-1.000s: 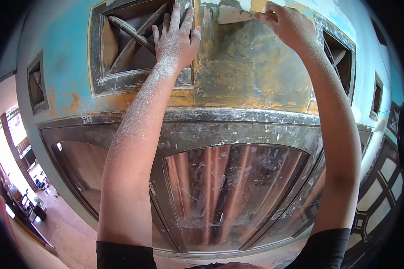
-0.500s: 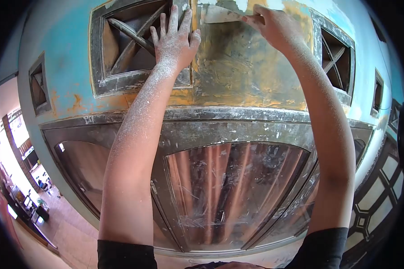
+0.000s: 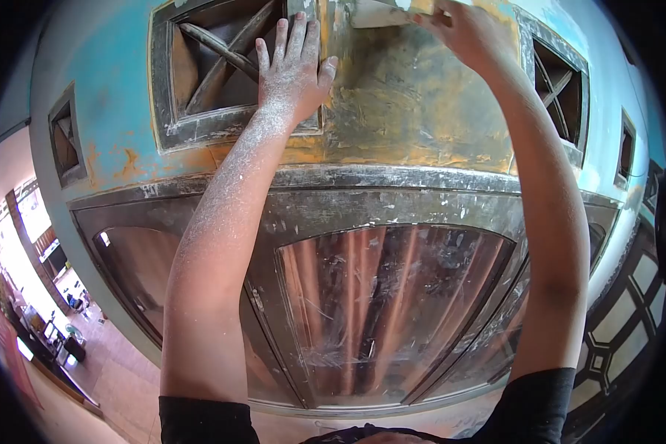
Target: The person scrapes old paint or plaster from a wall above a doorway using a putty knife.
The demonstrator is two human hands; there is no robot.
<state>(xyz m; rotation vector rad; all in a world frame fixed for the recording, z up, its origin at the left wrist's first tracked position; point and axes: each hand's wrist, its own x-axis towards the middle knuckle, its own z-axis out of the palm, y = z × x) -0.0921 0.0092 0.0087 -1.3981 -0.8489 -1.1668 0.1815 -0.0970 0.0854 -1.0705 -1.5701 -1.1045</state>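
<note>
The scraper (image 3: 378, 15) has shifted right, clasped by the right hand (image 3: 470, 31). It faces the left hand (image 3: 291, 78), splayed at the vent frame's (image 3: 163, 89) right edge.

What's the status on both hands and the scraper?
Right hand: grip on scraper, blade at wall patch. Left hand: open, on vent frame.

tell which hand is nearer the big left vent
Left: the left hand is over the right edge of the vent; the right hand holds a scraper farther right.
</note>
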